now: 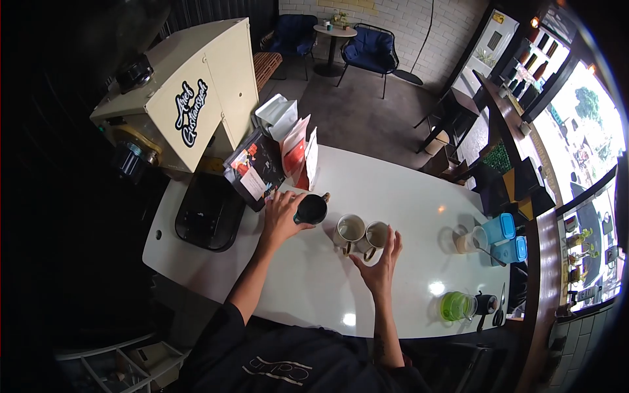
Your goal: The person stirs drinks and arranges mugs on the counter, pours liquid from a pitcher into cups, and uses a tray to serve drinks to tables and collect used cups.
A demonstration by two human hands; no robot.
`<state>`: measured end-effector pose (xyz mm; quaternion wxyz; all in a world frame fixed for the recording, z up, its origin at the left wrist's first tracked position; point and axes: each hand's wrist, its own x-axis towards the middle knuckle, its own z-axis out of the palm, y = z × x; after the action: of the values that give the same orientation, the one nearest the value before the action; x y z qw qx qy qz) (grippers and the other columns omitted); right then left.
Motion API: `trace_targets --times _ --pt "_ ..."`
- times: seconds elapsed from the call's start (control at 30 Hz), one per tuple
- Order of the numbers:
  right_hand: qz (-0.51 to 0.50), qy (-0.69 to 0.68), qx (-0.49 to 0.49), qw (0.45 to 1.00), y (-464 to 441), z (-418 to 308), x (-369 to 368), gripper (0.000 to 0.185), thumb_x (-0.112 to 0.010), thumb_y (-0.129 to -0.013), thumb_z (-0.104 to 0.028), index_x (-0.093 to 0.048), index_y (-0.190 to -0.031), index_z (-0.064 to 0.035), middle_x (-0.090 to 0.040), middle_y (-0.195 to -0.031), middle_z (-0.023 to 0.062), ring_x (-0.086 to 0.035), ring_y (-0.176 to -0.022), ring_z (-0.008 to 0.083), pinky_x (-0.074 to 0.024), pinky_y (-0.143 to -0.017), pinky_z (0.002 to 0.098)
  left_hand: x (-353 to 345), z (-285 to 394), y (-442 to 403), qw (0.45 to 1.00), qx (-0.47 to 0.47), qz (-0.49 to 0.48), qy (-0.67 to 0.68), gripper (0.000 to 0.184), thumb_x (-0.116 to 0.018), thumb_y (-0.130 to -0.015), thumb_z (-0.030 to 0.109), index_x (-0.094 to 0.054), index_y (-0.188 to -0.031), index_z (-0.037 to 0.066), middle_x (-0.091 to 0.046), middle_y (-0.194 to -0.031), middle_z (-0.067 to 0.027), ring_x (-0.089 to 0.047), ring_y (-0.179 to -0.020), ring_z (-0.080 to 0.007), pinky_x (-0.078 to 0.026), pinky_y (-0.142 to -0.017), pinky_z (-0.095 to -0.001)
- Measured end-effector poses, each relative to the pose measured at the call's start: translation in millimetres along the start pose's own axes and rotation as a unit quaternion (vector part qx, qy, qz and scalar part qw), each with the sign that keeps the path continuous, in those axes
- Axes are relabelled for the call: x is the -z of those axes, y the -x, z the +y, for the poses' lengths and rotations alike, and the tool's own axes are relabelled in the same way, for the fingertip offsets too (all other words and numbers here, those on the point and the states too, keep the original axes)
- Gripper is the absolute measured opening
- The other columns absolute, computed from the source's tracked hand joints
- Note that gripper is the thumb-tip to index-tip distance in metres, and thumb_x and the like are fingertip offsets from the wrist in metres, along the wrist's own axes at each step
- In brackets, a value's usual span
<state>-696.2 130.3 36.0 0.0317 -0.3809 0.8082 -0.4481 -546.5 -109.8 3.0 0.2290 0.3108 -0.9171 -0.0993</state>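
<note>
On the white counter, my left hand is wrapped round a dark mug from its left side. Two light mugs stand side by side to the right of it, a left one and a right one, their handles toward me. My right hand is curved round the right mug, thumb near the handles and fingers along its right side; the thumb and fingers are apart. Whether it touches the mug is hard to tell. Coffee bags, one black and one red and white, stand behind my left hand.
A cream machine stands at the left, with a black tray below it. On the counter's right are a cup with a spoon, blue-lidded containers, a green jug and scissors.
</note>
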Motion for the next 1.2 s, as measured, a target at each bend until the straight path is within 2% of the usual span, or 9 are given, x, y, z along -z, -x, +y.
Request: trace_targets --times 0.07,0.17,0.47,0.6,0.77,0.9,0.97,1.2 --pt "-0.01 0.014 0.02 1.0 -6.1 1.2 -6.7 0.113 -0.091 -0.06 -0.018 -0.023 -0.15 -0.0117 -0.024 -0.147 0.0271 -0.025 -0.138 0.0438 -0.0311 -0.111 0.0531 -3.1 -1.2 -1.9 0.999 0.003 -0.01 -0.036 0.086 -0.083 -0.056 0.059 -0.057 -0.128 0.02 -0.057 -0.109 -0.0032 -0.051 -0.106 -0.0263 -0.043 -0.087 -0.0467" --pt "-0.007 0.042 0.037 0.998 -11.4 7.2 -16.8 0.116 -0.093 -0.056 -0.022 -0.025 -0.15 -0.0129 -0.026 -0.149 0.0259 -0.026 -0.138 0.0426 -0.0323 -0.11 0.0519 -5.6 2.5 -2.2 0.994 -0.011 -0.013 -0.103 0.091 -0.077 -0.056 0.071 -0.058 -0.128 0.018 -0.056 -0.105 -0.0049 -0.052 -0.102 -0.0268 -0.044 -0.083 -0.0448" --pt "-0.009 0.061 0.033 0.998 -16.2 5.9 -25.0 0.112 -0.09 -0.059 -0.025 -0.026 -0.149 -0.0081 -0.026 -0.147 0.0274 -0.022 -0.139 0.0434 -0.027 -0.111 0.0547 -1.8 12.0 -5.7 0.995 -0.001 0.01 -0.095 0.093 -0.07 -0.055 0.079 -0.059 -0.124 0.019 -0.058 -0.103 -0.0066 -0.053 -0.099 -0.0272 -0.045 -0.08 -0.0443" --pt "0.007 0.065 0.041 0.997 -17.7 8.1 -29.1 0.107 -0.087 -0.062 -0.026 -0.027 -0.148 -0.0069 -0.027 -0.146 0.0283 -0.024 -0.137 0.0445 -0.0271 -0.11 0.0554 -2.2 17.5 -6.9 0.991 0.0 0.047 -0.122 0.087 -0.072 -0.055 0.077 -0.062 -0.12 0.02 -0.059 -0.101 -0.0057 -0.054 -0.098 -0.0272 -0.045 -0.079 -0.0437" --pt "0.016 0.05 0.055 0.997 -22.0 12.3 -33.7 0.102 -0.086 -0.065 -0.024 -0.027 -0.147 -0.0069 -0.024 -0.144 0.0305 -0.027 -0.133 0.0479 -0.0301 -0.105 0.0571 -0.5 18.3 -8.2 0.997 0.019 0.016 -0.073 0.076 -0.076 -0.056 0.07 -0.066 -0.113 0.021 -0.06 -0.1 -0.0038 -0.055 -0.096 -0.0255 -0.045 -0.079 -0.0433" --pt "0.029 0.054 0.068 0.996 -25.8 12.9 -36.9 0.101 -0.086 -0.064 -0.022 -0.029 -0.146 -0.0073 -0.024 -0.144 0.0306 -0.028 -0.132 0.0486 -0.0317 -0.105 0.0564 4.9 19.9 -6.7 0.998 0.019 0.002 -0.058 0.076 -0.077 -0.055 0.069 -0.066 -0.113 0.021 -0.06 -0.099 -0.0038 -0.055 -0.096 -0.0251 -0.045 -0.08 -0.0432" --pt "0.026 0.061 0.06 0.996 -26.9 12.2 -38.0 0.102 -0.088 -0.063 -0.023 -0.03 -0.145 -0.0062 -0.025 -0.145 0.0278 -0.029 -0.133 0.0456 -0.0313 -0.106 0.055 11.4 22.8 -4.4 0.997 0.052 -0.053 -0.03 0.076 -0.079 -0.057 0.066 -0.066 -0.117 0.021 -0.061 -0.102 -0.0052 -0.055 -0.103 -0.0285 -0.043 -0.092 -0.0481" --pt "0.03 0.052 0.068 0.996 -33.8 13.1 -42.5 0.103 -0.089 -0.063 -0.021 -0.03 -0.146 -0.0082 -0.025 -0.144 0.029 -0.03 -0.13 0.0482 -0.0338 -0.104 0.0555 16.7 19.5 17.1 0.997 0.056 -0.049 -0.035 0.077 -0.081 -0.055 0.064 -0.067 -0.116 0.019 -0.061 -0.099 -0.005 -0.056 -0.099 -0.0275 -0.044 -0.09 -0.0438"
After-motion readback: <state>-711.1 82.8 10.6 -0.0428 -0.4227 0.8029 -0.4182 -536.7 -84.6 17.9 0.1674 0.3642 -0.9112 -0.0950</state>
